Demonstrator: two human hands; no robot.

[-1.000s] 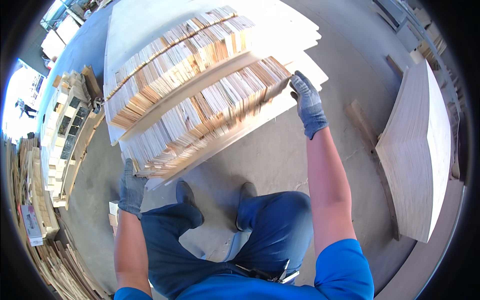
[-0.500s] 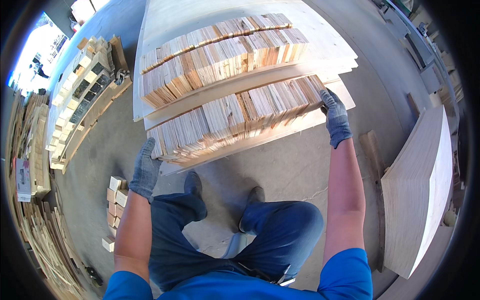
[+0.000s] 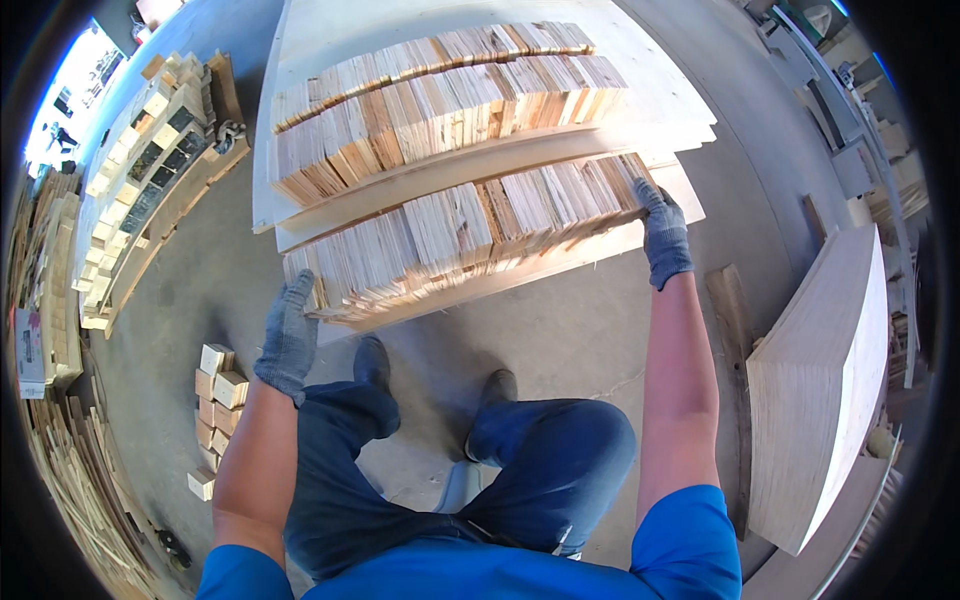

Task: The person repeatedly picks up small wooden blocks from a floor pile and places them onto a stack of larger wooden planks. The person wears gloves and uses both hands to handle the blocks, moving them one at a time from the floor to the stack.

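Observation:
A long row of thin wooden slats, stood on edge and packed face to face, lies along the near side of a plywood stack. In a grey knit glove, my left hand is against the row's left end, its fingers bent round the outermost slats. My right hand, gloved alike, grips the opposite end, with its fingertips over the top corner. Both palms are partly turned from sight. Beyond this row stand a second row of slats and a third row, untouched by either hand.
The rows rest on plywood sheets with stepped edges. Stacked wood blocks stand at far left, and a small block pile sits by my left forearm. Long wood strips lie lower left. A thick panel stack stands at right.
The whole view has shifted slightly, so the floor things at both sides appear a little further left. Both hands stay at the ends of the near row.

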